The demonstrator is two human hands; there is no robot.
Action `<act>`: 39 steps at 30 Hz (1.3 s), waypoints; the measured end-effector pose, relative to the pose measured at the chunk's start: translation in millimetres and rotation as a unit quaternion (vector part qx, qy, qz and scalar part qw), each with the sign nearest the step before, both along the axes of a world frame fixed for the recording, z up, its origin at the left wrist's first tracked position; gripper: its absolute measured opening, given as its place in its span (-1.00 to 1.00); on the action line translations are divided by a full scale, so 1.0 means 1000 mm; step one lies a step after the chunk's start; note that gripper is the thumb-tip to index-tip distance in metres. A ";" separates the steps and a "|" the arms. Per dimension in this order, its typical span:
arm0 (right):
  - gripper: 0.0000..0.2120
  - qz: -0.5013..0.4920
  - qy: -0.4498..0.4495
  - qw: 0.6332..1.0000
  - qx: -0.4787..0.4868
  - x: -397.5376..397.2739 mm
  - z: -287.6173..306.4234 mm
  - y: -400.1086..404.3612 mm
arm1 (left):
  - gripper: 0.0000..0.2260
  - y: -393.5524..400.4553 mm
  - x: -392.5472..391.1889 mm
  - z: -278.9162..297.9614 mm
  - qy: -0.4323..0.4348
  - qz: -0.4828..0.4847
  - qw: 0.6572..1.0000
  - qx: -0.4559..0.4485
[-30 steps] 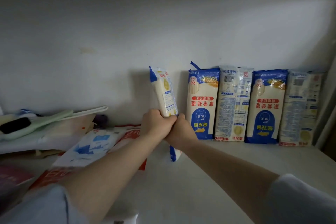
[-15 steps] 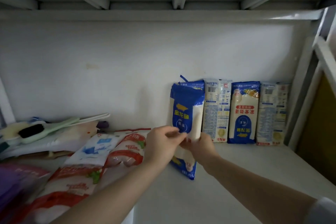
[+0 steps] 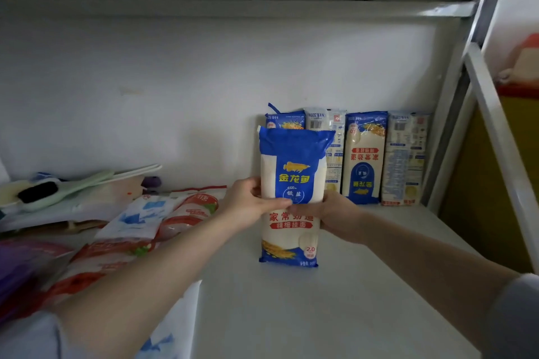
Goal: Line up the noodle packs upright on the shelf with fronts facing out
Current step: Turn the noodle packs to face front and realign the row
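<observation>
Head view: noodle pack, edge-on before, now faces front, upright.

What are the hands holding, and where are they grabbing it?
Both hands hold one blue-and-white noodle pack upright, front facing out. The left hand and the right hand grip it around its middle, one on each side.

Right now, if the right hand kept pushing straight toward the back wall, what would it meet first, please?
Probably the upside-down noodle pack in the row behind the held pack; the right hand points there, though depth is unclear.
</observation>
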State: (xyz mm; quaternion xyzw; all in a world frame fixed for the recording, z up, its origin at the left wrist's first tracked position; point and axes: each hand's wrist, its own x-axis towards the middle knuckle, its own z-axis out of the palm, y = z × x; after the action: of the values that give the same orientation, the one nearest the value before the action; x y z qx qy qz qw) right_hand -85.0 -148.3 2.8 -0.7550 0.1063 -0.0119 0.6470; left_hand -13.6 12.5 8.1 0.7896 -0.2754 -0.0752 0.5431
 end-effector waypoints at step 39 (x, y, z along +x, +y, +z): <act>-0.56 0.035 0.076 0.985 -0.148 -0.003 -0.049 -0.008 | -0.56 0.007 0.009 -0.055 0.061 -0.102 0.983 0.143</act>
State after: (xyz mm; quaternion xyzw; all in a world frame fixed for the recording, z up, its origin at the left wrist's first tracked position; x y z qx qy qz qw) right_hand -88.3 -156.5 -45.9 -0.8445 0.1256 0.0521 0.5180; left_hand -4.9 19.8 -46.5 0.8210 -0.3069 -0.2171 0.4297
